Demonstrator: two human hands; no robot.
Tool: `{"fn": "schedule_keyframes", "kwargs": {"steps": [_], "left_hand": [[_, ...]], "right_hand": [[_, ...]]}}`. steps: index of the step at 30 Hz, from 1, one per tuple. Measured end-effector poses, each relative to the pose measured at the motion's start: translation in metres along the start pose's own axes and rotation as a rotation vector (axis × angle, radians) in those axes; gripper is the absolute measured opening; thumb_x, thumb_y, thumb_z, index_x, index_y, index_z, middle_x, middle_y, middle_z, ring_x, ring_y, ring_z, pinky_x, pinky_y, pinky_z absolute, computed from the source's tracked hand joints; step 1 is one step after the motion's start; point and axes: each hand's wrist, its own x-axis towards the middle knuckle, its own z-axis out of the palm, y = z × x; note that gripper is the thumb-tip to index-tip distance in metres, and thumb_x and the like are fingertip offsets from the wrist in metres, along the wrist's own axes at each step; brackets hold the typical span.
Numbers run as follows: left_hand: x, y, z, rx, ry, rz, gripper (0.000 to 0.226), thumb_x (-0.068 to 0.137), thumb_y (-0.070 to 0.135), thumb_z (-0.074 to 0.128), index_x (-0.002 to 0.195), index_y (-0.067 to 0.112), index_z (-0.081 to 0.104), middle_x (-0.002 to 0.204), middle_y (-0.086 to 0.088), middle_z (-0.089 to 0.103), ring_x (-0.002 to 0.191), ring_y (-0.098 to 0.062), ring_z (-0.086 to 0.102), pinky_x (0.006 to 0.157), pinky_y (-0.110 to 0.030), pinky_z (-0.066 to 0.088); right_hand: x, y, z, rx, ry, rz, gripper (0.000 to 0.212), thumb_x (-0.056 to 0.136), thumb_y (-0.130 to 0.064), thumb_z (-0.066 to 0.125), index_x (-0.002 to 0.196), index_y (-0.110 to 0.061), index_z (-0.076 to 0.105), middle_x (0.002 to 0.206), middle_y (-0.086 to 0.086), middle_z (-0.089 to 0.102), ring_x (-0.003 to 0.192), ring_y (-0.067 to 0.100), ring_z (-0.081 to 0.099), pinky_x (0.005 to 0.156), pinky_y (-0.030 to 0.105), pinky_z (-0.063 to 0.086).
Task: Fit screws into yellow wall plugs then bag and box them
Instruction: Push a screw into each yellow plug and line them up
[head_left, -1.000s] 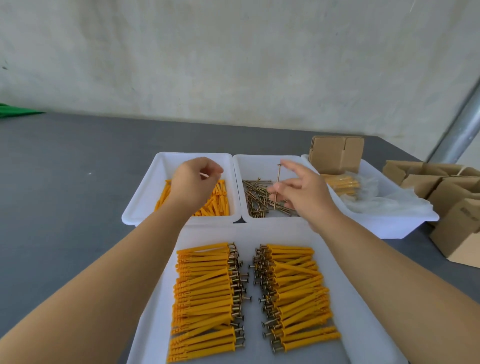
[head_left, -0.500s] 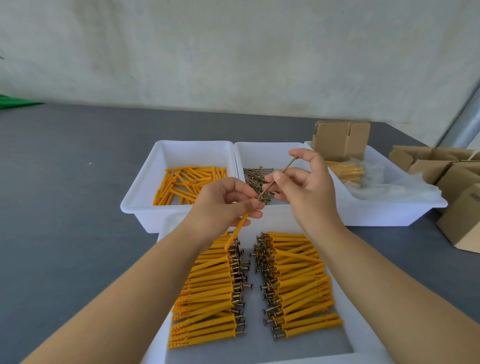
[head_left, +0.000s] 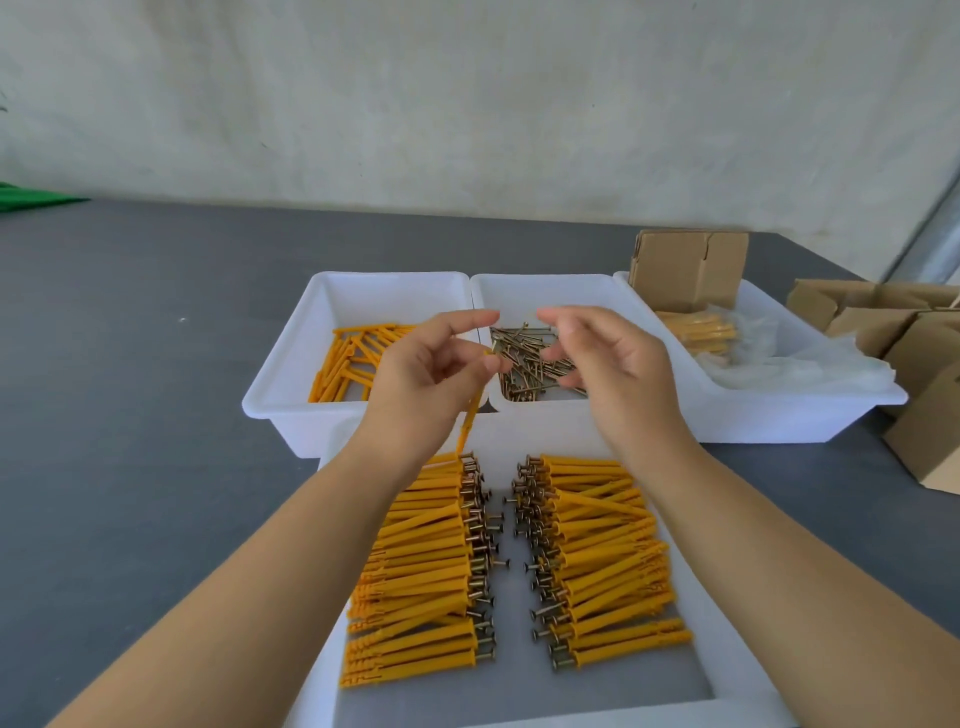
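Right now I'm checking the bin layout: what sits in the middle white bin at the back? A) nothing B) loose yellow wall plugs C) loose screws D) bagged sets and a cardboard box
C: the middle bin holds a heap of loose screws, with the loose yellow plugs in the bin to its left.

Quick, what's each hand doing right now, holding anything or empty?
Left hand: pinches a yellow wall plug with a screw head at its top, above the near tray.
Right hand: open, fingers relaxed, holding nothing.
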Motion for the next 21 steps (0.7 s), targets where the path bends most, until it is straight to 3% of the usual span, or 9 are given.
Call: {"fn": "schedule_keyframes", "kwargs": {"steps": [2, 6, 11, 13, 17, 21], "left_hand": [[-0.001, 0.0, -0.001, -0.027, 0.007, -0.002, 0.026, 0.093, -0.001, 0.061, 0.116, 0.01, 0.065, 0.08, -0.008, 0.072, 0.083, -0.017, 0.068, 0.065, -0.023, 0.055], [-0.003, -0.004, 0.004, -0.028, -0.006, -0.08, 0.011, 0.092, -0.004, 0.061, 0.1, 0.002, 0.065, 0.09, -0.022, 0.071, 0.081, -0.018, 0.072, 0.073, -0.034, 0.061], [-0.007, -0.011, 0.026, 0.119, -0.065, -0.158, 0.012, 0.088, 0.0, 0.068, 0.086, 0.011, 0.065, 0.088, -0.009, 0.072, 0.078, -0.015, 0.075, 0.069, -0.031, 0.061], [-0.008, -0.016, 0.037, 0.238, -0.099, -0.173, 0.015, 0.084, 0.003, 0.074, 0.083, 0.016, 0.066, 0.088, 0.001, 0.069, 0.073, -0.012, 0.074, 0.071, -0.032, 0.061], [-0.011, -0.023, 0.054, 0.578, -0.187, -0.066, 0.02, 0.08, 0.015, 0.078, 0.076, 0.029, 0.064, 0.083, 0.012, 0.067, 0.076, -0.006, 0.066, 0.069, -0.019, 0.053], [-0.011, -0.024, 0.059, 0.996, -0.278, 0.122, 0.008, 0.086, 0.022, 0.068, 0.087, 0.03, 0.067, 0.093, 0.011, 0.063, 0.091, -0.01, 0.057, 0.071, -0.026, 0.05]], "right_hand": [[0.004, 0.004, -0.008, 0.011, 0.105, 0.034, 0.022, 0.1, -0.029, 0.052, 0.109, -0.027, 0.071, 0.101, -0.015, 0.072, 0.085, 0.002, 0.068, 0.066, 0.021, 0.055], [0.01, 0.01, -0.026, 0.062, 0.285, 0.088, 0.023, 0.101, -0.021, 0.051, 0.097, -0.032, 0.071, 0.099, -0.016, 0.071, 0.076, 0.005, 0.066, 0.06, 0.02, 0.051], [0.013, 0.013, -0.035, 0.093, 0.396, 0.124, 0.025, 0.101, -0.015, 0.05, 0.094, -0.028, 0.071, 0.097, -0.012, 0.07, 0.068, 0.002, 0.063, 0.058, 0.02, 0.048], [0.013, 0.013, -0.034, 0.087, 0.401, 0.131, 0.023, 0.101, -0.014, 0.05, 0.096, -0.025, 0.07, 0.098, -0.011, 0.07, 0.067, 0.001, 0.063, 0.058, 0.021, 0.048], [0.013, 0.013, -0.034, 0.091, 0.396, 0.126, 0.022, 0.1, -0.014, 0.051, 0.095, -0.025, 0.07, 0.098, -0.01, 0.07, 0.067, 0.0, 0.062, 0.058, 0.018, 0.048], [0.012, 0.016, -0.033, 0.069, 0.366, 0.128, 0.024, 0.099, -0.016, 0.052, 0.091, -0.031, 0.07, 0.099, -0.011, 0.071, 0.069, 0.002, 0.063, 0.058, 0.017, 0.047]]}}
